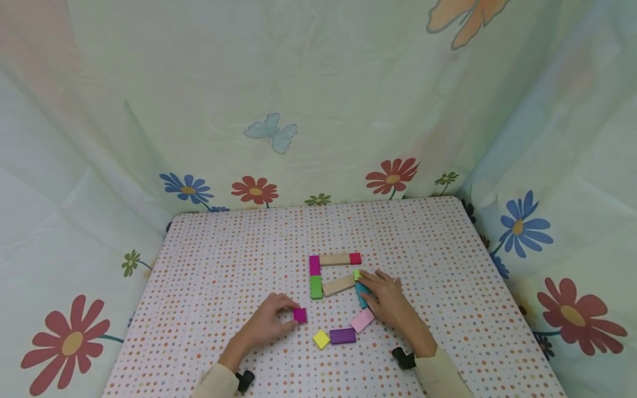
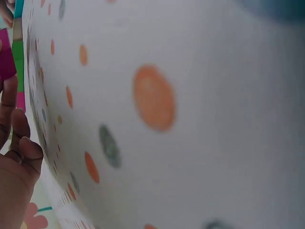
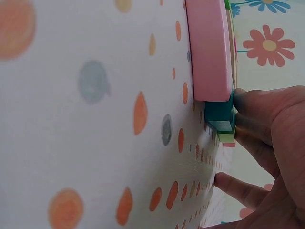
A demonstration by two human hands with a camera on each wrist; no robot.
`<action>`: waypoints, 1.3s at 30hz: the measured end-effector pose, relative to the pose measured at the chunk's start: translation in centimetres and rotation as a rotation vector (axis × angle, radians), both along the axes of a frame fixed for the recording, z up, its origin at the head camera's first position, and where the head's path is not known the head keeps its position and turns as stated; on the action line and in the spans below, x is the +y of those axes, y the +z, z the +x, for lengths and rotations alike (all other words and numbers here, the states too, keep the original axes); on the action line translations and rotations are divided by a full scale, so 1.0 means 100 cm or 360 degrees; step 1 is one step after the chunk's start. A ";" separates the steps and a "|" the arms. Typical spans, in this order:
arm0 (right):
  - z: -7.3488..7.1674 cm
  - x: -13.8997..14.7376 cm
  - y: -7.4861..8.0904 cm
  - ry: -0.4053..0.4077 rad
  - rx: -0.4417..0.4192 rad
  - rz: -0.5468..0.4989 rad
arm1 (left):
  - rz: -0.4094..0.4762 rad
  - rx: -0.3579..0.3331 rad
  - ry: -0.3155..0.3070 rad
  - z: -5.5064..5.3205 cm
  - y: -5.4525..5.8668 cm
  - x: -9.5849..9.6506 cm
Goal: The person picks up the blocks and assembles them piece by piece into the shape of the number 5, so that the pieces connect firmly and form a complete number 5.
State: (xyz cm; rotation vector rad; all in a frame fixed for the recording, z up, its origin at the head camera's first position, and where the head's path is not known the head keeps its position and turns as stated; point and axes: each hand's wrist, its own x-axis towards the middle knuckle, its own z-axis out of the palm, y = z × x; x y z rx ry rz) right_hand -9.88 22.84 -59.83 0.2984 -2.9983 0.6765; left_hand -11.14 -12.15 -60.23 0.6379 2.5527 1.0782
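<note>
In the head view my left hand (image 1: 271, 320) pinches a magenta block (image 1: 300, 315) between thumb and fingers, left of a row of blocks; the same block (image 2: 6, 57) shows at the left wrist view's edge. My right hand (image 1: 390, 298) lies over the right side of the row, its fingers fairly straight. Thumb and fingertips touch the teal block (image 3: 220, 112) and reach to the small light green block (image 1: 356, 275). Part of the teal block is hidden by the hand. Just below it is a pink block (image 1: 362, 320).
Below are a purple block (image 1: 343, 336) and a yellow block (image 1: 321, 339). Further back, a magenta block (image 1: 314, 265), a green block (image 1: 316, 287), two wooden planks (image 1: 339, 285) and a red block (image 1: 355, 258) join the outline. Everything lies on a dotted tabletop (image 1: 224, 265) with curtains around.
</note>
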 end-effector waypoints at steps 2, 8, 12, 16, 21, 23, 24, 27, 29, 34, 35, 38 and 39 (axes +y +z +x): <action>0.000 0.000 0.000 -0.0004 -0.0003 0.0000 | -0.0025 0.0009 -0.0062 0.002 -0.002 0.001; 0.000 0.000 -0.001 -0.0017 -0.0005 -0.0003 | -0.0076 0.0067 -0.0120 0.008 -0.004 0.006; 0.000 0.000 -0.001 -0.0013 -0.0002 -0.0006 | -0.0094 0.0151 -0.0188 0.010 -0.004 0.010; 0.000 0.001 0.001 -0.0006 -0.0014 0.0000 | -0.0084 0.0199 -0.0227 0.010 -0.003 0.013; 0.000 0.001 0.001 -0.0002 -0.0032 0.0004 | -0.0134 0.0125 -0.0254 0.009 -0.004 0.017; 0.000 0.001 0.001 -0.0001 -0.0039 -0.0005 | -0.0171 0.0106 -0.0274 0.009 -0.004 0.020; 0.000 0.001 0.001 -0.0002 -0.0041 -0.0006 | -0.0181 0.0104 -0.0289 0.009 -0.003 0.021; 0.000 0.000 0.001 -0.0007 -0.0046 -0.0006 | -0.0204 0.0120 -0.0324 0.010 -0.001 0.024; 0.000 0.000 0.001 -0.0011 -0.0050 -0.0006 | -0.0210 0.0125 -0.0334 0.010 0.000 0.025; 0.000 0.000 0.001 -0.0010 -0.0051 -0.0013 | -0.0212 0.0134 -0.0332 0.010 0.000 0.026; 0.000 0.000 0.001 -0.0010 -0.0050 -0.0014 | -0.0214 0.0135 -0.0332 0.010 0.000 0.026; 0.001 0.000 0.002 -0.0012 -0.0041 -0.0006 | -0.0212 0.0138 -0.0336 0.010 0.000 0.026; 0.001 0.000 0.002 -0.0016 -0.0038 -0.0006 | -0.0209 0.0139 -0.0338 0.010 0.000 0.026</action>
